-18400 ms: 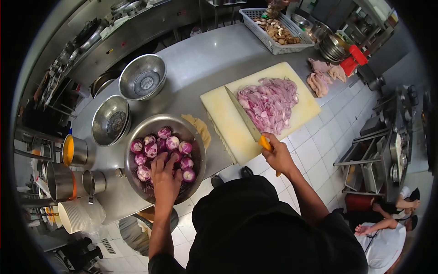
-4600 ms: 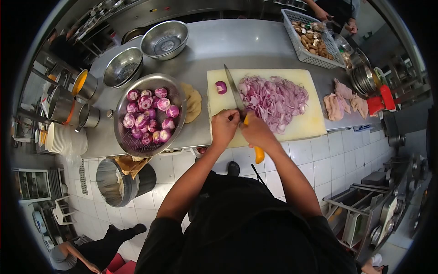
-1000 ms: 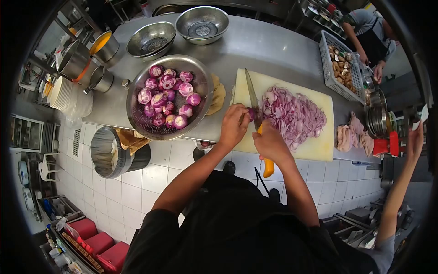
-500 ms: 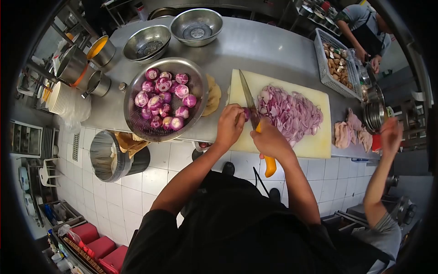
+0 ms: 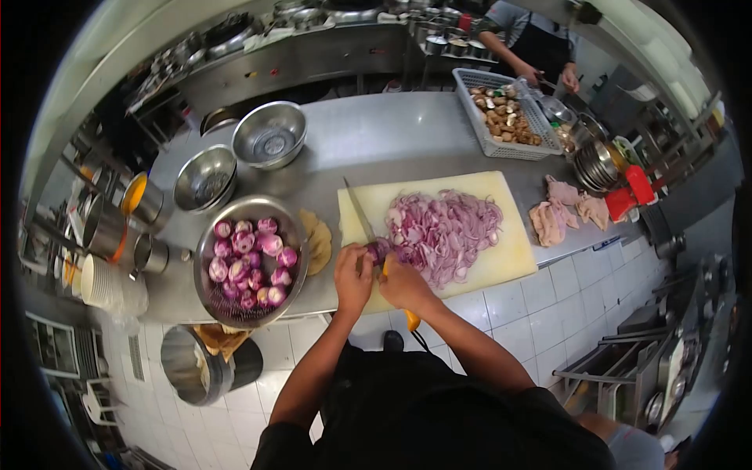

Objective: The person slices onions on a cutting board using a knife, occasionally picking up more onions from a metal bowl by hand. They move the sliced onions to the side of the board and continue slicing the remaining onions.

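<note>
My right hand [image 5: 405, 283] grips the yellow handle of a long kitchen knife [image 5: 359, 210]. Its blade points away from me across the left part of a pale cutting board [image 5: 492, 268]. Against the blade, the curled fingers of my left hand [image 5: 354, 274] hold a red onion [image 5: 378, 248], partly covered by those fingers. To the right of the knife spreads a heap of sliced red onion [image 5: 448, 231]. On the left, a steel bowl [image 5: 205, 291] holds several whole peeled red onions [image 5: 249, 260].
Steel bowls [image 5: 270, 135] stand at the back left, pots [image 5: 143, 197] at the far left. A grey basket [image 5: 513, 150] of brown-and-white pieces and raw meat [image 5: 560, 210] lie to the right. A bin [image 5: 192, 368] is below the table. A person [image 5: 533, 47] works across it.
My view has swung up and right, so the board appears further left. The knife and my hands stay at the onion. The raised arm of a person at right has left its place.
</note>
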Motion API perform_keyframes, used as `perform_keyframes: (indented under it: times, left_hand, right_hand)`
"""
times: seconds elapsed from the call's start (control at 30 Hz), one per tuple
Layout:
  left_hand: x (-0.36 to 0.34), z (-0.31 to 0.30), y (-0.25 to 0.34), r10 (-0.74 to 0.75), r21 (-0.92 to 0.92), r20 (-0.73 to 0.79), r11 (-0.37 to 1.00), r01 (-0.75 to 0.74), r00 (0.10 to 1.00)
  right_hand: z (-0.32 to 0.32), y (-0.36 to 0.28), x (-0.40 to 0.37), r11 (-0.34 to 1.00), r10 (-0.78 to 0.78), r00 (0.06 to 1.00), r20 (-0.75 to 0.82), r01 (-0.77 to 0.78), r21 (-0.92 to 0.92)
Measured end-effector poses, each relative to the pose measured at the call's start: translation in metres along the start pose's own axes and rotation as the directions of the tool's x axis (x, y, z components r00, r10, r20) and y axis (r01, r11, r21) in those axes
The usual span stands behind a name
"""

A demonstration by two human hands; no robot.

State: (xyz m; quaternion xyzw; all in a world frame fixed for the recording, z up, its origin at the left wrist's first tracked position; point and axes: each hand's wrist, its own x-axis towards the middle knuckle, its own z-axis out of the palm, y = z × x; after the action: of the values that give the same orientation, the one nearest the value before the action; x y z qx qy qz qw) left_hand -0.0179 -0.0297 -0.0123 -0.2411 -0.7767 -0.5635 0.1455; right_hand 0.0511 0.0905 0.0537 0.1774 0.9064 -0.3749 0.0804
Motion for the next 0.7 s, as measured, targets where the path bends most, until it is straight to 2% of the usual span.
perform_keyframes:
  times: [0.17,0.2,0.3,0.33,0.43,0.57,0.7]
  left_hand:
    - [-0.001,0.001,0.000,-0.050,-0.029,0.014,0.998,0.051,0.999]
    - [0.000,-0.001,0.001,-0.005,-0.007,0.024,1.000,0.005,1.000]
    - [0.000,-0.002,0.000,-0.048,-0.042,0.047,0.998,0.050,0.998]
    - [0.002,-0.001,-0.001,-0.007,-0.017,0.046,1.000,0.008,0.999]
    - [0.002,-0.002,0.005,0.021,-0.033,0.048,0.999,-0.020,0.999]
    - [0.001,0.000,0.001,0.011,-0.036,0.054,0.999,-0.009,0.998]
    - [0.000,0.000,-0.011,0.031,-0.063,0.104,0.998,-0.024,0.994]
  right_hand:
    - [0.009,0.010,0.001,0.998,-0.048,0.998,-0.040,0.049,0.026]
    - [-0.004,0.001,-0.004,0.998,0.010,0.999,0.043,-0.013,0.060]
    - [0.006,0.008,0.000,0.999,-0.052,0.998,-0.029,0.052,0.004]
    - [0.004,0.006,-0.001,1.000,-0.021,1.000,-0.008,0.021,0.020]
    - [0.005,0.007,-0.003,0.998,-0.054,0.998,-0.040,0.055,0.019]
    - [-0.005,0.002,-0.008,0.993,0.005,1.000,0.026,-0.008,0.120]
    - [0.003,0.009,-0.007,0.987,-0.047,0.997,-0.063,0.056,0.150]
